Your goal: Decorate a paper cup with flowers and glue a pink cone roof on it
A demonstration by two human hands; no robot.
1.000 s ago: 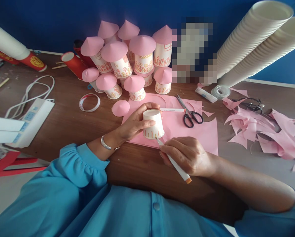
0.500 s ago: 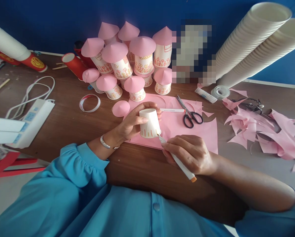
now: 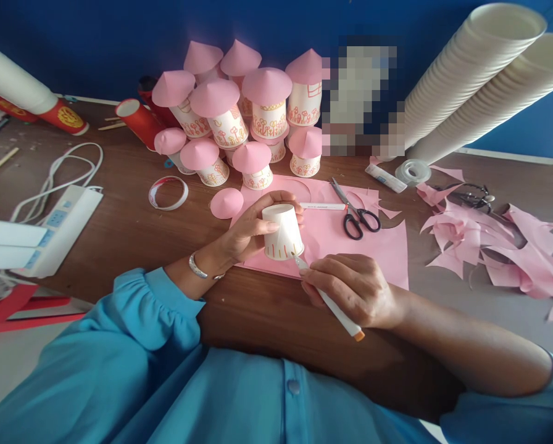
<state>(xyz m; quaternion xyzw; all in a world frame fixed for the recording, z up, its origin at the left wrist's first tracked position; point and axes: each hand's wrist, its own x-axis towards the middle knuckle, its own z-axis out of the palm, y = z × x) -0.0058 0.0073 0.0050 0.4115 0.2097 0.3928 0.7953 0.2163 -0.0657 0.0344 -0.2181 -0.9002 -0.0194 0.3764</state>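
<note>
My left hand [image 3: 253, 231] is wrapped round a white paper cup [image 3: 281, 228], held upside down with its wide rim low. Short red, yellow and orange strokes run along that rim. In my right hand [image 3: 350, 287] is a white marker [image 3: 336, 311] with an orange end, its tip at the lower right of the cup's rim. Under the cup lies a pink paper sheet [image 3: 364, 253]. Scissors with black handles [image 3: 362, 222] and a second white marker [image 3: 323, 206] rest on it. Just left of them is a small pink paper cone [image 3: 226, 203].
Several decorated cups with pink cone roofs [image 3: 216, 98] stand at the back. Tall stacks of paper cups [image 3: 471, 68] lean at the right, near clear tape [image 3: 413, 172] and pink paper scraps [image 3: 489, 240]. A tape ring [image 3: 168, 193] and a power strip [image 3: 63, 231] lie left.
The cup has turned and shifted slightly right in my left hand. The marker tip has moved a little left along the rim. Everything else stays in place.
</note>
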